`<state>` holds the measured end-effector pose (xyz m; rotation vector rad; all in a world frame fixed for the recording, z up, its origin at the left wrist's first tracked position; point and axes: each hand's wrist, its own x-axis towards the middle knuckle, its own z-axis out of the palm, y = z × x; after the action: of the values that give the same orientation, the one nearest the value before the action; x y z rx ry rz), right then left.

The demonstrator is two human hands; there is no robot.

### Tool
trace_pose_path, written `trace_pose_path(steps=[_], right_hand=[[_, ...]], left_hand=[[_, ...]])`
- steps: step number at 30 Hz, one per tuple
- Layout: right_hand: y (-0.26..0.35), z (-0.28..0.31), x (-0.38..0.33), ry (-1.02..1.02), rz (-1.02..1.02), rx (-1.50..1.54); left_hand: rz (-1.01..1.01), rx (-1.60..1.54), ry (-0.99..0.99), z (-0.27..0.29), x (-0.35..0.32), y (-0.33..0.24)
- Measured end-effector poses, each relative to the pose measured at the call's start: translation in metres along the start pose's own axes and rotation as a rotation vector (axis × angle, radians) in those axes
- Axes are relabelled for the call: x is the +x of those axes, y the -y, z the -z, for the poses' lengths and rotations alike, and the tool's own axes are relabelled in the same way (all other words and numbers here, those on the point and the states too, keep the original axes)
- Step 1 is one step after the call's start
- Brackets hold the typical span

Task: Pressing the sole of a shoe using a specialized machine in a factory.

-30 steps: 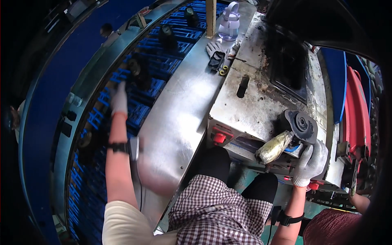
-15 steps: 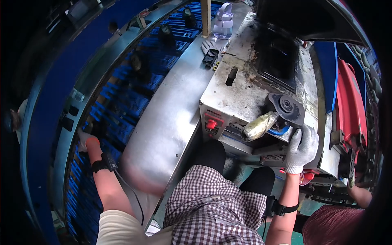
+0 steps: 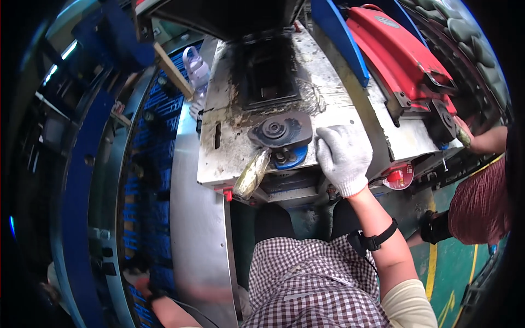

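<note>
My right hand [image 3: 345,158], in a white knit glove, rests at the front edge of the worn metal machine top [image 3: 342,104]. Its fingers are curled under, and whatever they may hold is hidden. Just left of it sits a dark metal pivot block [image 3: 281,130] over a blue metal bracket [image 3: 297,157]. A lever handle wrapped in yellowish film [image 3: 251,174] slants down from the block. My left hand [image 3: 136,275] reaches down at the far left over the blue slatted conveyor [image 3: 158,240]. Shadow hides its fingers.
A bare metal ledge [image 3: 199,229] runs between conveyor and machine. A dark raised cover [image 3: 235,16] overhangs the machine's back. A pale purple bottle [image 3: 196,68] stands beyond the ledge. At the right, a co-worker's arm [image 3: 489,141] reaches to a red machine cover [image 3: 396,49].
The view has swung right, showing more of the red cover and co-worker. My right hand stays beside the pivot block. My left hand now lies lower in the picture, still over the conveyor.
</note>
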<state>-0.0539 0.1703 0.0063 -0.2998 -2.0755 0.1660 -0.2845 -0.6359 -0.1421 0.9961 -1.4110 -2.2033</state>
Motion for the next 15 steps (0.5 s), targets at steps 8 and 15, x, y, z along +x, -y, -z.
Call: trace_pose_path(steps=[8,15], right_hand=[[0.001,0.012,0.001,-0.091,-0.174,0.249],[0.117,0.042,0.084,0.315,0.166,0.976]], left_hand=[[0.026,-0.218,0.631,-0.056,-0.108,0.032],[0.388,-0.339,1.468,-0.255,-0.343,0.005]])
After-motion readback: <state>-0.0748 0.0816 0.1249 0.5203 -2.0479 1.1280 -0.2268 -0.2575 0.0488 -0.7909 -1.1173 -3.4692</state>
